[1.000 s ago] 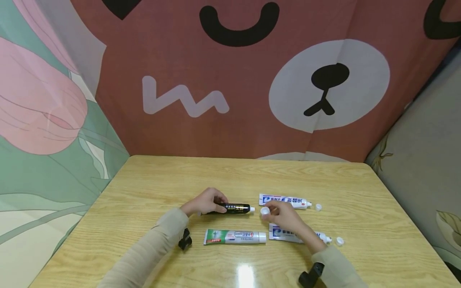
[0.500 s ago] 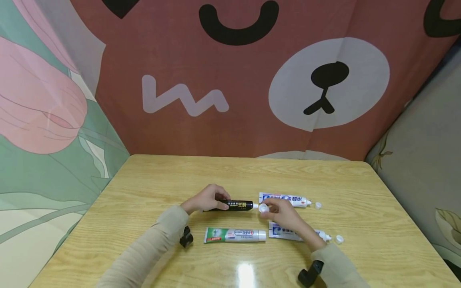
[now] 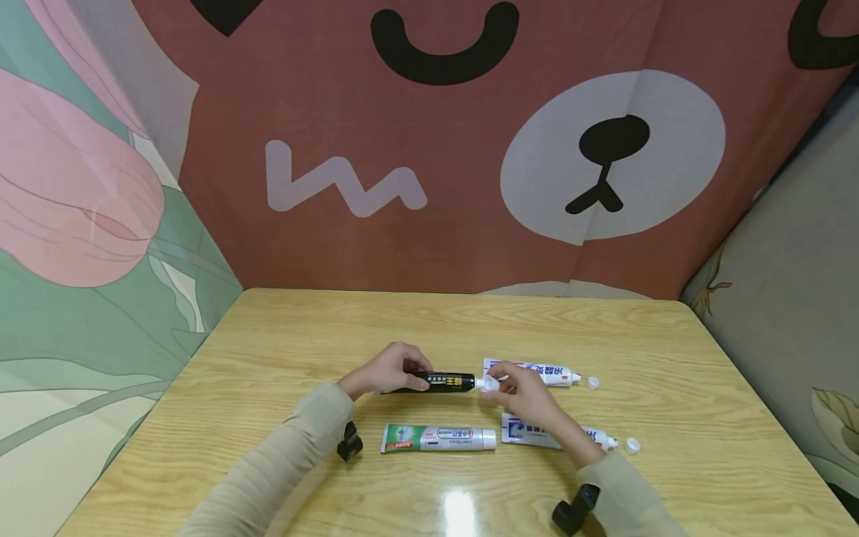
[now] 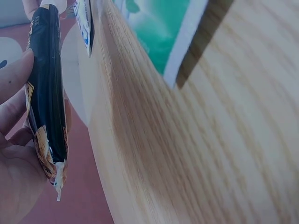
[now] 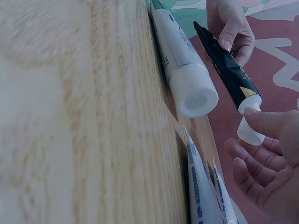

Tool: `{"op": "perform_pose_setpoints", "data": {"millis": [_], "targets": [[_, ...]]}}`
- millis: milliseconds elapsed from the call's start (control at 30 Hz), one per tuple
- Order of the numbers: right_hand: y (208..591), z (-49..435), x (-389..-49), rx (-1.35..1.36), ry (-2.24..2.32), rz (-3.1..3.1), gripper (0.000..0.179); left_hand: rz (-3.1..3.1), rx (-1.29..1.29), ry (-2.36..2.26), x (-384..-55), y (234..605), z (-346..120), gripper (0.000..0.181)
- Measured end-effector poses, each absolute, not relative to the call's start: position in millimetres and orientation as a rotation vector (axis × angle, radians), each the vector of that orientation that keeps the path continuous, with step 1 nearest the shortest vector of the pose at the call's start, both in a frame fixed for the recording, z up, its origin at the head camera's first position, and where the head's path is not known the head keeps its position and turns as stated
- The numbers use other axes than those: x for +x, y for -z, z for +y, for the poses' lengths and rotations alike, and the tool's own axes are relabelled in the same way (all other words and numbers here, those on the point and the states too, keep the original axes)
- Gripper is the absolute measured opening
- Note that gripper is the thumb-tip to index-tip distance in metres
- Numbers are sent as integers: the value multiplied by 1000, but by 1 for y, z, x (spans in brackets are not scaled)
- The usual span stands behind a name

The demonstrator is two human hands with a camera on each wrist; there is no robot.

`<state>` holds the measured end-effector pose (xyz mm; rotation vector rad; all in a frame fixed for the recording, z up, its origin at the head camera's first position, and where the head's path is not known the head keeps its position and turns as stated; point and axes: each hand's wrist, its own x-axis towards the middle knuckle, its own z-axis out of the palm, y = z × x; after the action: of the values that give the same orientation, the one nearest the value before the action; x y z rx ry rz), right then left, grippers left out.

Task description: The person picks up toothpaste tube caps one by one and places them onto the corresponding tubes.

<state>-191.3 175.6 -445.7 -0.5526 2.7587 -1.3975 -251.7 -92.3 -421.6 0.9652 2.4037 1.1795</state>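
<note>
I see the left hand (image 3: 389, 371) with its fingers curled round a shiny black squeeze tube (image 3: 451, 382) just above the light wooden worktop (image 3: 335, 321), while the fingers of the right hand (image 3: 529, 395) pinch a round white plastic cap (image 3: 491, 384) at the tube's white mouth. In front of them, I see a green and silver tube (image 3: 439, 438) lying with its white lid on. One white-and-blue tube (image 3: 526, 432) lies beside it and another flat white-and-blue tube (image 3: 555, 374) lies farther back, with small white caps (image 3: 632, 446) near their tips.
</note>
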Motion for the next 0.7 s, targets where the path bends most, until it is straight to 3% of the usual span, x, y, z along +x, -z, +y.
{"op": "perform_pose_setpoints", "data": {"millis": [700], "targets": [[440, 165, -189, -678, 1428, 2830, 31, 2427, 983, -1154, -249, 420, -87, 15]]}}
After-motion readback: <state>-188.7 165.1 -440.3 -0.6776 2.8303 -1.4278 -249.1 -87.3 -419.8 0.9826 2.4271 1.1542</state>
